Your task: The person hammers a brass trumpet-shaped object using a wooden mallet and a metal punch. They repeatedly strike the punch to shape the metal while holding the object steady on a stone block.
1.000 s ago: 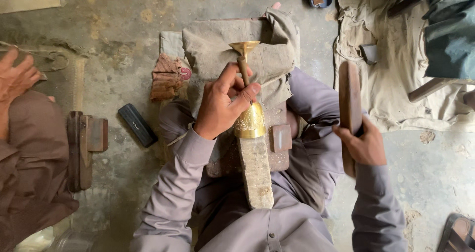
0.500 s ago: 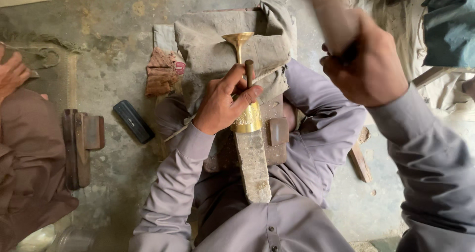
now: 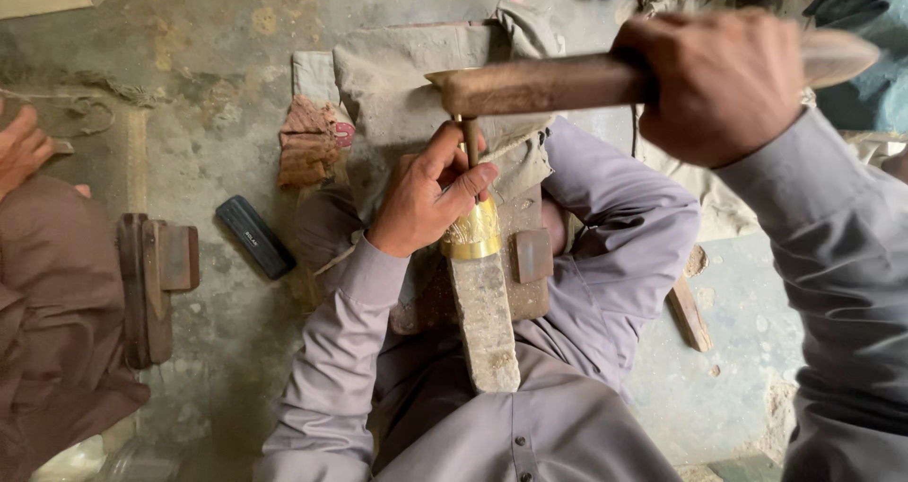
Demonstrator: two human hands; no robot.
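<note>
Left hand (image 3: 426, 198): centre of frame, fingers pinched around a thin dark rod (image 3: 469, 141) stood on the brass collar (image 3: 473, 236); same grip as half a second ago.
Right hand (image 3: 724, 80): upper right, fist wrapped tight on the wooden mallet (image 3: 567, 83); lower now, mallet swung level, head just above the rod.
Blade (image 3: 484, 321): rough grey, lying along the lap, lower centre, unmoved.
Cloth (image 3: 407, 66): under the work, upper centre.
Other person's hand (image 3: 21, 149): far left edge.
</note>
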